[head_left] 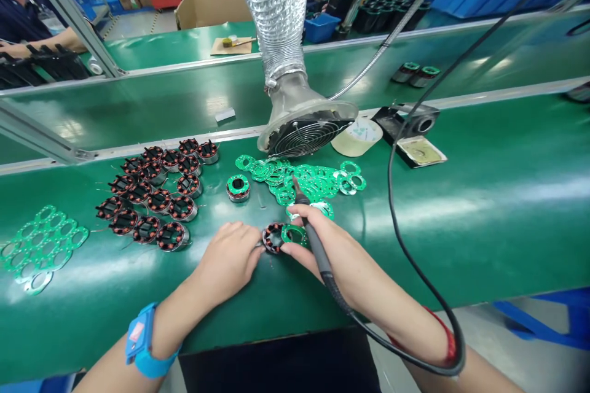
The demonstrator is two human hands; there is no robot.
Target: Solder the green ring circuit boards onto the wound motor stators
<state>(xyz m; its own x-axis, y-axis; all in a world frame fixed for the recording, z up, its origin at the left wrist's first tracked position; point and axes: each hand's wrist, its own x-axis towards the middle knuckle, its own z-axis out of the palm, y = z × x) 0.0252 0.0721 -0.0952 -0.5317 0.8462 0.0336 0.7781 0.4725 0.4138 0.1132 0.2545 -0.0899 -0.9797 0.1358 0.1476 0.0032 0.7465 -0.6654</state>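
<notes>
My left hand [229, 261] rests on the green bench, its curled fingers pinching the left edge of a copper-wound stator coil [273, 237]. My right hand [322, 242] presses a green ring circuit board [295, 234] against that coil with its fingertips. A black soldering iron [310, 227] lies across my right hand, tip pointing away towards the pile of green ring boards [304, 179]. Its black cable [405, 245] loops back past my right wrist.
Several wound coils [152, 199] are grouped at left, one more coil [238, 188] stands alone. A green board panel [39, 245] lies far left. A fume extractor hood [304, 126], an iron stand [410, 129] and a round white lid [357, 136] sit behind. Other people work beyond the conveyor.
</notes>
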